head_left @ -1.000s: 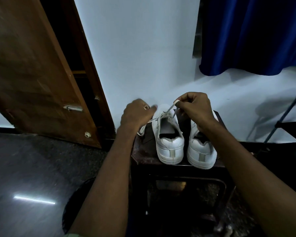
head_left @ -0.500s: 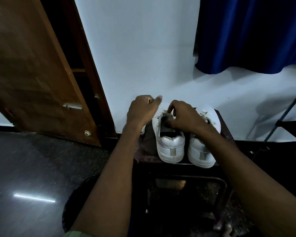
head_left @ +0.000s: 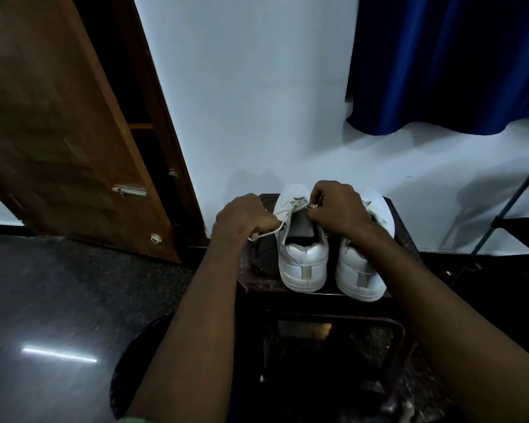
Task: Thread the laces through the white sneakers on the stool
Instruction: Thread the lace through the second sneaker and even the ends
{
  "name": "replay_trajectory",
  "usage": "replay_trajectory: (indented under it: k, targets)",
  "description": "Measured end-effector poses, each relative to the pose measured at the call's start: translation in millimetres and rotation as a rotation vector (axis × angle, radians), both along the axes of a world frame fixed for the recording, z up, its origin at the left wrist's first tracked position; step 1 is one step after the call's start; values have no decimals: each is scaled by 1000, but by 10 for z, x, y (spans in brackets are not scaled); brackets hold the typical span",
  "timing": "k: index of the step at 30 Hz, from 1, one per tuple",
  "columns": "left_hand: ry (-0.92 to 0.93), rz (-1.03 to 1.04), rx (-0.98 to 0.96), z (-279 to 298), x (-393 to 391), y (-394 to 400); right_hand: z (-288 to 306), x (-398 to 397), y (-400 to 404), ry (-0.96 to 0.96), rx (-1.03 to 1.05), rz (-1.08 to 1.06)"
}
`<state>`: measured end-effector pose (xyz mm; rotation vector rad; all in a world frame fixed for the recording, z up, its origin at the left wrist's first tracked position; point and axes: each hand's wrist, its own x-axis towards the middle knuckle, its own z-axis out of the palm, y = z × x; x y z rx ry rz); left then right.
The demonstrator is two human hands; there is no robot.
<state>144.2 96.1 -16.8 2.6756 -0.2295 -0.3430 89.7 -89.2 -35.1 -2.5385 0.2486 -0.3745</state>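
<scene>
door: brown wooden door (head_left: 61,141) with a metal latch, standing open, way off to the left of the stool

floor: dark speckled polished floor (head_left: 58,306) left of the stool, with a bright streak of light reflected in it

left hand: left hand (head_left: 243,216) sits at the stool's left edge, fingers curled tight round one end of the off-white shoelace (head_left: 283,222), so it's gripping it. the lace runs taut from the fist up to the eyelets of the left shoe

stool: dark brown wooden stool (head_left: 251,270) pushed up against the pale wall (head_left: 242,87), this is the surface both shoes sit on

left sneaker: white low-top leather sneaker (head_left: 301,257) on the left half of the stool top, heel toward the camera, toe toward the wall, tongue area open and dark

right hand: right hand (head_left: 338,209) is over the back of the stool between the two shoes, fingertips pinching the other lace end right at the left sneaker's upper eyelets

right sneaker: second white low-top sneaker (head_left: 359,276) just beside the first on the stool's right half, same way round, partly hidden under the right wrist. can't really tell how much lace is in it

curtain: deep blue fabric curtain (head_left: 449,62) hanging up and right of the stool

rack: black metal rack frame (head_left: 507,206) at the far right of the stool, by the wall
</scene>
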Motion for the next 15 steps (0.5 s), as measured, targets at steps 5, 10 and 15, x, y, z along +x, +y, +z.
replay_trajectory:
  k: [5, 10, 15]
  targets:
    - [-218, -46, 17, -41, 19, 25, 55, -33, -55, 32, 82, 41]
    - [-220, -128, -118, -64, 78, -21, 55, -20, -22, -91, 147, 97]
    - [-147, -150, -780, 125, -26, -147, 111, -40, 87, -157, 297, 382]
